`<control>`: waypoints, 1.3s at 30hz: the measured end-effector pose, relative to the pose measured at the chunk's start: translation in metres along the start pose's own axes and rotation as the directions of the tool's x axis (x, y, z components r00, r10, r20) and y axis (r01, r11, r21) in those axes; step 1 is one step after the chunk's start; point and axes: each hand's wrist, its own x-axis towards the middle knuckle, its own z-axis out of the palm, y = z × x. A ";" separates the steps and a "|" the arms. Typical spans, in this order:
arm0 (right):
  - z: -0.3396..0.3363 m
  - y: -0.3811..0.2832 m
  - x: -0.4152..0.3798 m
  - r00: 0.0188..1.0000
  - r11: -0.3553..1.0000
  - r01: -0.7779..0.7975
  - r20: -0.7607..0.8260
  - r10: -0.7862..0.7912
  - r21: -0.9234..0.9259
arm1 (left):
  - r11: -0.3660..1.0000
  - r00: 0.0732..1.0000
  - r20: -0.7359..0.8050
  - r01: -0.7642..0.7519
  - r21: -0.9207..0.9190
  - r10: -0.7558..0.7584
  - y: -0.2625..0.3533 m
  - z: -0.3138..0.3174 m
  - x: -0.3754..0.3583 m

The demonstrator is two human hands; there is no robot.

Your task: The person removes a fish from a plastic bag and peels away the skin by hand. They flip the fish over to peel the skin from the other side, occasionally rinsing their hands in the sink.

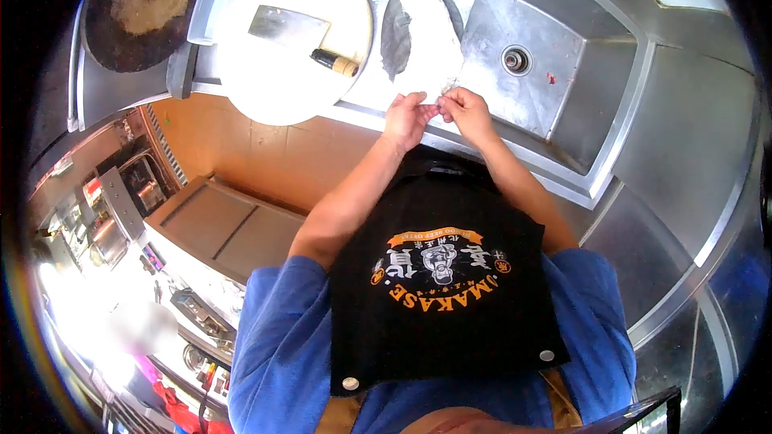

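Note:
My left hand [408, 120] and my right hand [468, 114] meet at the counter's front edge, fingertips touching. The fingers of both are curled in a pinch; whatever is between them is too small to make out. Just beyond them lies a crumpled white sheet [430, 28], cloth or plastic, with a dark grey piece [395, 36] showing at its side. Left of it is a round white cutting board [261, 88]. A cleaver [288, 26] with a black and tan handle rests flat on that board.
On the right is a steel sink [527, 12] with a drain [516, 59] and small red scraps [552, 78]. A clear plastic container [215, 8] stands beside the board. A dark round block [145, 8] sits far left. A brown cabinet [233, 225] is below.

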 end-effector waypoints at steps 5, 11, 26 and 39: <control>0.001 -0.015 -0.003 0.960 0.888 0.112 -0.181 -0.212 -0.446 | 0.998 0.999 0.007 -0.054 0.023 0.054 -0.005 0.002 -0.001; -0.004 -0.007 0.004 0.951 0.922 0.123 -0.224 -0.216 -0.366 | 0.995 0.996 -0.039 -0.086 -0.049 0.084 0.000 -0.007 0.003; -0.091 -0.261 -0.002 0.362 0.544 0.815 -0.556 -0.748 -0.201 | 0.889 0.936 -0.203 -0.183 0.419 0.288 0.007 -0.038 0.000; -0.038 -0.095 0.070 0.980 0.787 0.088 -0.088 -0.177 -0.610 | 0.958 0.959 -0.207 -0.138 0.251 0.192 0.008 -0.010 -0.011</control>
